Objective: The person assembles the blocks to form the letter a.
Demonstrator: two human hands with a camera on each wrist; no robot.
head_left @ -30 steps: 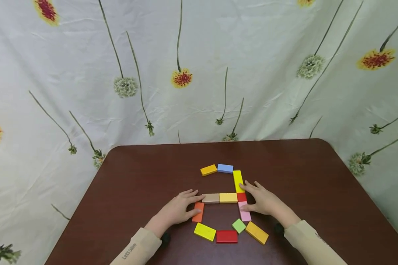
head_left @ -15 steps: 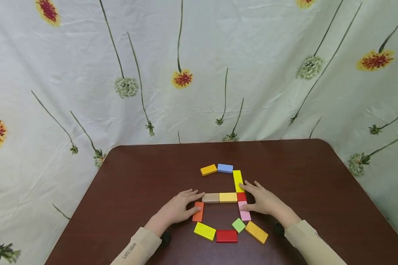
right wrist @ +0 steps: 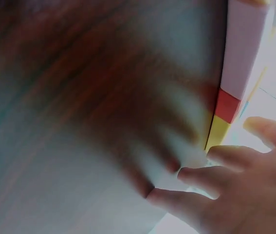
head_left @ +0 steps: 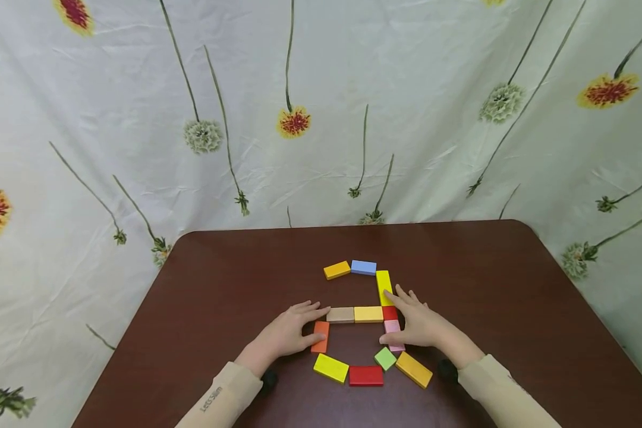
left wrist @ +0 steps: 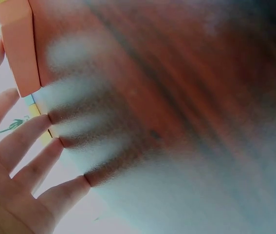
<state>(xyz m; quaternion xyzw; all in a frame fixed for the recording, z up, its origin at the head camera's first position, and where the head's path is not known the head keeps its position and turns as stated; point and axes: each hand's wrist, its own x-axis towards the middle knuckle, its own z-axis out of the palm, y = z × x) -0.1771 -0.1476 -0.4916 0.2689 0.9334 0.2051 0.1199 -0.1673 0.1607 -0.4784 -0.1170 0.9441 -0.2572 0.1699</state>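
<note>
My left hand (head_left: 285, 334) lies with fingers spread at the left of a block layout. Its thumb touches the orange block (head_left: 318, 343), also large in the left wrist view, and its index fingertip is right at the left end of the tan block (head_left: 340, 315). My right hand (head_left: 421, 324) is spread at the right side. Its index fingertip rests on the long yellow block (head_left: 383, 283), and its thumb crosses the pink block (head_left: 392, 326). Between these two blocks sits a small red block (head_left: 389, 313). A pale yellow block (head_left: 368, 314) joins the tan one to it.
At the far end lie an amber block (head_left: 336, 270) and a blue block (head_left: 364, 267). Nearer are a yellow-green block (head_left: 331, 368), a red block (head_left: 366, 376), a green block (head_left: 385, 358) and an orange-yellow block (head_left: 414, 370). A flowered curtain (head_left: 321, 178) hangs behind the brown table (head_left: 235, 261).
My right thumb has slid left across the pink block to its left edge, and the right index fingertip has shifted slightly. The left hand and the blocks keep their places.
</note>
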